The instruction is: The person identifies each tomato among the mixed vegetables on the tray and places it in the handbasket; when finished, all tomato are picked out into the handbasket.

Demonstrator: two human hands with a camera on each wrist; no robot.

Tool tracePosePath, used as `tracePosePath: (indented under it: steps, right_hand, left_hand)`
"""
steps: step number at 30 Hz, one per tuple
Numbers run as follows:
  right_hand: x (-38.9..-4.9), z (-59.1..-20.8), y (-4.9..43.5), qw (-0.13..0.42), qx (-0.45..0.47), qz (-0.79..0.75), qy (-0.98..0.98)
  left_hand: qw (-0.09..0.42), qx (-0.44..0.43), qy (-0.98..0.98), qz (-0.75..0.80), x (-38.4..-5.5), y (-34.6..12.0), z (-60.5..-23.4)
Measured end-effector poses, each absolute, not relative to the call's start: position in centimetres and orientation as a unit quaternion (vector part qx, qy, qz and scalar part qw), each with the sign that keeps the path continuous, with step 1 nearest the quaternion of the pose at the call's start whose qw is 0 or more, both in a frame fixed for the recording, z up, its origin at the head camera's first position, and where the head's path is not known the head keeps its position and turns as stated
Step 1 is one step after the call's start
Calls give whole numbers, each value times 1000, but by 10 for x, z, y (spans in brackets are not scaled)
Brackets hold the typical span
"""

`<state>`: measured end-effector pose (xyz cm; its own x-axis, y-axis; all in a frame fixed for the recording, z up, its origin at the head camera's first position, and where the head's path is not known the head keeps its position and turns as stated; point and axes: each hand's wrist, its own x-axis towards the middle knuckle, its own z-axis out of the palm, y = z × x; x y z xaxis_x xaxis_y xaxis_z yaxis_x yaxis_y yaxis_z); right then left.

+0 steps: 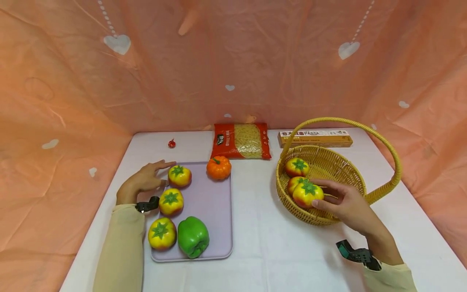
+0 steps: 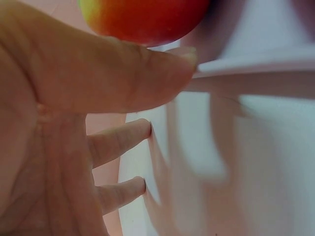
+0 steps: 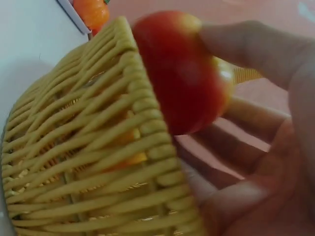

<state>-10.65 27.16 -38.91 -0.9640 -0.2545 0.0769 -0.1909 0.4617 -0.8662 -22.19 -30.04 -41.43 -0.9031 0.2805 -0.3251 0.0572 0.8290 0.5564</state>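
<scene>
Over the left part of the wicker basket [image 1: 339, 162], my right hand [image 1: 346, 205] holds a yellow-red tomato [image 1: 308, 194] between thumb and fingers. In the right wrist view, that tomato [image 3: 182, 73] shows its red underside beside the woven rim. Two more yellow-red tomatoes lie in the basket, one [image 1: 296, 166] at the back and another partly hidden behind the held one. My left hand [image 1: 144, 178] rests at the left edge of the lilac tray [image 1: 215, 211], fingers extended and thumb at the rim [image 2: 256, 66], next to the rearmost tray tomato [image 1: 179, 176].
Two further tomatoes [image 1: 171, 202] line the tray's left side, with a green bell pepper [image 1: 193, 237] at its front and an orange pumpkin [image 1: 219, 167] at its back right corner. Behind stand a pasta bag [image 1: 240, 140], a pasta box [image 1: 315, 138] and a small red item [image 1: 172, 143].
</scene>
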Motion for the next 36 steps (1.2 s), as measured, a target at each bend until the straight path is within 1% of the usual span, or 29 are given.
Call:
tracePosePath:
  steps: [5,8,12,17,19,26,29,32,36]
  right_hand:
    - [-115,-391,266,63,-106,-465,877]
    - [-122,-392,260,58,-97,-454,884]
    - [-132,-399,247,28,-104,-433,895]
    - [-142,-406,231,-46,-114,-346,930]
    - [-143,-406,227,-66,-116,-318,939]
    - [-143,-398,219,-94,-125,-351,923]
    - [-146,-392,212,-90,-140,-392,905]
    - [-149,-388,202,-72,-164,-441,879]
    - [-153,-384,185,-33,-201,-500,842]
  left_hand:
    - [200,88,934,281,-221,-301,-415]
    - [200,86,933,288,-220,-302,-416]
    - [204,79,931,292,-220,-303,-417]
    - [202,80,932,289,-220,-303,-417]
    - [200,83,933,286,-221,-302,-417]
    - [191,90,939,273,-222,-300,-417]
    - [188,91,940,271,-222,-300,-415]
    - [189,90,939,273,-222,-300,-415]
    - [190,90,939,273,-223,-300,-417]
